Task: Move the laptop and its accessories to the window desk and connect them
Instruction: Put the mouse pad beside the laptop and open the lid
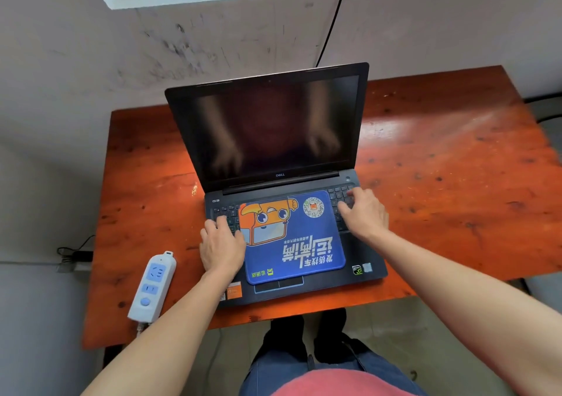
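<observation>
Orange-red worktop (441,167) is found bearing the open laptop (273,128), a soft blue mouse pad (292,243) laid across its keyboard (336,196). Left hand (222,243) and right hand (362,213) are rested upon it either side, fingers relaxed, nothing gripped. Laptop is judged heavy, rigid, hinge-fragile: best lifted by its base edges.

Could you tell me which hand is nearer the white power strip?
The left hand, resting on the laptop's left keys; the power strip lies on the desk just beside it. The right hand is across the blue mouse pad.
</observation>
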Motion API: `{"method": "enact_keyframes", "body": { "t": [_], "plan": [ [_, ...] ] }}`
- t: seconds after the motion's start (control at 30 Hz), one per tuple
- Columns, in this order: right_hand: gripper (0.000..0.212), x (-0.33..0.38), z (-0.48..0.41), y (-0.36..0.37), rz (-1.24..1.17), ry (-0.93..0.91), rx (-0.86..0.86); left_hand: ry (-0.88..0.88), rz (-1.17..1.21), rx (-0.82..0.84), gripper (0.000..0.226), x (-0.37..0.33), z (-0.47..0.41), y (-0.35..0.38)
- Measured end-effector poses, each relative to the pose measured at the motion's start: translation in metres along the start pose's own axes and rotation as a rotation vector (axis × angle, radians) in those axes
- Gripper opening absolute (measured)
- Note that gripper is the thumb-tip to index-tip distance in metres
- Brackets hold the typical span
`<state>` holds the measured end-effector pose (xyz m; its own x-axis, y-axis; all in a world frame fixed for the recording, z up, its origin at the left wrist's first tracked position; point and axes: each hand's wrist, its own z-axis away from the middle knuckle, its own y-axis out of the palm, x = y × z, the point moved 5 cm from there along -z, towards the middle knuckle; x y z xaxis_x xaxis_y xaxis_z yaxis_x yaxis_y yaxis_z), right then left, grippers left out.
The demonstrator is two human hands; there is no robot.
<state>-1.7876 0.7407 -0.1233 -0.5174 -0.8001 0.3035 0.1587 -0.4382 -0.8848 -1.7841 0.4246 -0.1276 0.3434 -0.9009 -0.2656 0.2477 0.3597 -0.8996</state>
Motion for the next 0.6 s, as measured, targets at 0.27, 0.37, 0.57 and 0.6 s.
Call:
{"method": "enact_keyframes", "body": {
  "t": [0.27, 0.37, 0.57, 0.6],
  "plan": [
    [0.042, 0.003, 0.029, 0.041, -0.293, 0.16, 0.177, -0.194, 0.327, 0.151, 0.039, -0.008, 0.008, 0.02],
    [0.025, 0.004, 0.029, 0.044, -0.367, 0.109, 0.25, -0.22, 0.412, 0.147, 0.024, -0.011, 0.004, 0.019],
    [0.017, -0.013, 0.019, 0.006, -0.42, -0.015, 0.125, 0.036, 0.516, 0.137, 0.014, -0.081, 0.019, 0.008],
    [0.016, -0.022, 0.013, -0.007, -0.43, -0.016, 0.087, 0.074, 0.525, 0.138, 0.014, -0.097, 0.023, 0.007]
  ]
}}
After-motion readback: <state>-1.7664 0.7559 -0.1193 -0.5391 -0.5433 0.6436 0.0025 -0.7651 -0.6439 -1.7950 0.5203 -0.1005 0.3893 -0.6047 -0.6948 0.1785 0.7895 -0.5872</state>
